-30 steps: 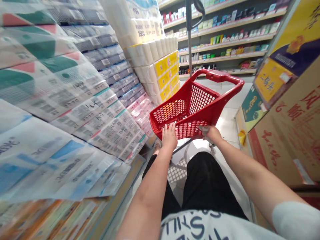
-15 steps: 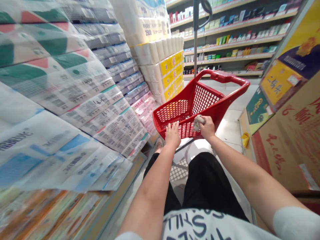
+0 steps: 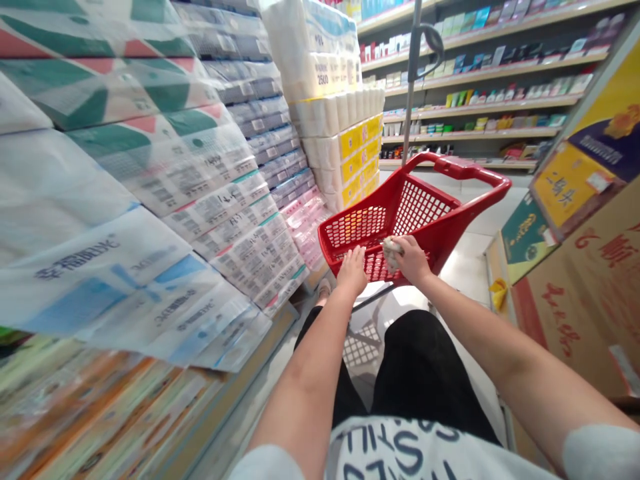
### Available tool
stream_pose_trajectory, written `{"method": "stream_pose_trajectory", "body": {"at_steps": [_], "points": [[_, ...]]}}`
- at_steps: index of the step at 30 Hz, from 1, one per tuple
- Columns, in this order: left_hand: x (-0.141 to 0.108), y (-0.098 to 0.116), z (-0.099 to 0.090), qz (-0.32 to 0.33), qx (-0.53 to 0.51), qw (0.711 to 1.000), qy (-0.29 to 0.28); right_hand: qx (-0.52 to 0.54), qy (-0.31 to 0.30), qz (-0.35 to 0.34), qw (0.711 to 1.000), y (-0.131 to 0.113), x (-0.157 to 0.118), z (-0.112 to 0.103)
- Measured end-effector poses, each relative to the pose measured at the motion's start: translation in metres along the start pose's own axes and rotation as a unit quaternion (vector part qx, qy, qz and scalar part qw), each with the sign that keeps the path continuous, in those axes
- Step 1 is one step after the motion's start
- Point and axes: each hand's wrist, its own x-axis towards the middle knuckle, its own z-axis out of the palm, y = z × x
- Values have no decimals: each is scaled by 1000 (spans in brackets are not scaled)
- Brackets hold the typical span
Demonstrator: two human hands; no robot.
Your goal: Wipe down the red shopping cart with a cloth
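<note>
A red plastic shopping cart with a latticed basket (image 3: 447, 230) stands in a shop aisle before the seated or crouching wearer, whose left hand (image 3: 353, 270) lies at the cart's near rim, fingers stretched out straight and holding nothing. The right hand (image 3: 413, 259) – farther along that same near side, toward the cart's handle – has its fingers curled around a crumpled off-white cloth (image 3: 391, 253) against the cart's lattice. Left of the cart rise stacked plastic-wrapped white-and-green paper packs (image 3: 165, 150); beyond it are pale shelves of small bottles and boxes (image 3: 500, 100), and to its right, a brown cardboard box with red lettering (image 3: 555, 327).
</note>
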Motion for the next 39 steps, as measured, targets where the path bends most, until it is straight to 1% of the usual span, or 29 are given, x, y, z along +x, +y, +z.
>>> {"method": "stream_pose_trajectory", "body": {"at_steps": [1, 3, 4, 5, 6, 8, 9, 10, 12, 13, 14, 16, 17, 18, 20, 21, 22, 24, 25, 26, 29, 30, 33, 34, 35, 37, 38, 39], "points": [[-3, -4, -2, -18, 6, 1000, 7, -7, -10, -2, 1000, -4, -1, 3], [-12, -12, -3, -59, 23, 998, 21, -27, -75, -8, 997, -12, -2, 9], [-16, -16, -3, -69, 29, 997, 23, -36, -110, -12, 993, -17, -3, 13], [-20, -18, -2, -69, 33, 997, 23, -40, -127, -15, 991, -22, -4, 18], [-23, -21, -1, -63, 33, 997, 22, -41, -122, -15, 992, -27, -5, 22], [-26, -25, 3, -47, 28, 998, 22, -39, -88, -7, 995, -39, -6, 31], [-27, -27, 4, -43, 22, 999, 23, -39, -87, -5, 995, -45, -7, 35], [-28, -29, 6, -40, 15, 999, 23, -40, -102, -7, 994, -50, -9, 40], [-28, -35, 8, -30, 0, 999, 26, -40, -160, -23, 986, -60, -12, 48], [-27, -38, 8, -24, -7, 999, 26, -38, -176, -31, 983, -65, -14, 51], [-27, -41, 9, -17, -13, 999, 26, -36, -169, -35, 984, -69, -15, 55], [-27, -46, 9, -5, -25, 999, 26, -38, -121, -30, 992, -75, -15, 60], [-27, -47, 9, -3, -30, 999, 27, -43, -109, -25, 993, -77, -15, 61], [-27, -47, 9, -5, -34, 999, 29, -50, -118, -22, 991, -80, -14, 63], [-28, -47, 9, -14, -40, 999, 33, -64, -173, -27, 983, -83, -12, 65], [-28, -46, 10, -18, -42, 998, 35, -66, -188, -32, 979, -85, -12, 66], [-29, -45, 10, -19, -44, 998, 37, -66, -180, -36, 981, -86, -11, 66], [-29, -45, 10, -14, -47, 998, 42, -66, -122, -41, 989, -89, -12, 67], [-30, -45, 11, -12, -49, 998, 45, -68, -105, -46, 991, -90, -12, 67], [-30, -45, 11, -12, -51, 997, 49, -72, -107, -55, 990, -91, -13, 67], [-29, -47, 11, -22, -59, 997, 55, -79, -160, -93, 980, -91, -12, 63], [-29, -48, 11, -25, -61, 996, 55, -76, -156, -99, 980, -91, -10, 60], [-28, -51, 10, -28, -62, 996, 50, -75, -74, -79, 991, -86, -2, 48], [-28, -51, 9, -30, -60, 996, 51, -84, -61, -68, 992, -84, 1, 43], [-28, -51, 8, -33, -58, 996, 52, -96, -66, -59, 991, -83, 4, 39], [-28, -51, 6, -43, -57, 996, 58, -115, -97, -55, 987, -82, 7, 31], [-29, -51, 5, -48, -58, 995, 60, -117, -103, -59, 986, -82, 8, 28], [-29, -50, 4, -52, -59, 995, 62, -114, -95, -65, 987, -83, 8, 26]]}}
